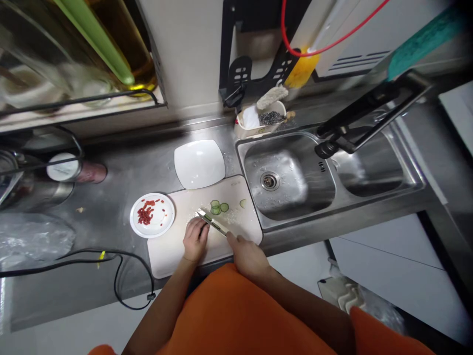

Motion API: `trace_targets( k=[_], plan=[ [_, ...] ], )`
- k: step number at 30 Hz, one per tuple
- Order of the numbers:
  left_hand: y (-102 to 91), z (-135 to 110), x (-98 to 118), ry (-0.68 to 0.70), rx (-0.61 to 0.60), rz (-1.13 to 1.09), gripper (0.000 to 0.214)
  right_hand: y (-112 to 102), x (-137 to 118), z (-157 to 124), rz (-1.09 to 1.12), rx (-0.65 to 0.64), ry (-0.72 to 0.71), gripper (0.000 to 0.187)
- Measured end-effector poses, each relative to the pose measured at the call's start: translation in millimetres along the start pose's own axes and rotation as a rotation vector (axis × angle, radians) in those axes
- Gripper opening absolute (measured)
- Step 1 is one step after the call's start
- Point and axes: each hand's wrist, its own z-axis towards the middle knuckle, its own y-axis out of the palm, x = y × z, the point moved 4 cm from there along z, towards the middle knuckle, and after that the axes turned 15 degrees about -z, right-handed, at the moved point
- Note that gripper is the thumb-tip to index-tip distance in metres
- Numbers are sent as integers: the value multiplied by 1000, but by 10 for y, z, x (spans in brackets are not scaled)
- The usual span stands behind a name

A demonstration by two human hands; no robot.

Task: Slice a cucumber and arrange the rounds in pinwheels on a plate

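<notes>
On the pale cutting board (pixel 172 249), my right hand (pixel 251 256) is closed round the handle of a knife (pixel 212 222). Its blade points up and left, with thin bits of cucumber clinging along it. My left hand (pixel 195 240) is curled beside the blade, fingers bent on a piece of cucumber that is almost wholly hidden by them. Just beyond the knife lie several cucumber slices (pixel 223 207), some overlapping. One separate slice (pixel 243 203) rests farther right on the board.
A round white plate (pixel 157 229) with small red pieces overlaps the board's left corner. Behind the board is a square white plate (pixel 199 165). To the right is a steel double sink (pixel 291 170) with a black faucet (pixel 369 108). A black cable (pixel 135 259) lies at left.
</notes>
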Motion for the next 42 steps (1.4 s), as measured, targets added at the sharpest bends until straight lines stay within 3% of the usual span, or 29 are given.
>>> trace_targets(
  k=[42],
  plan=[
    [4, 1, -26, -47, 7, 6, 14, -101, -65, 88, -17, -13, -10, 43]
  ],
)
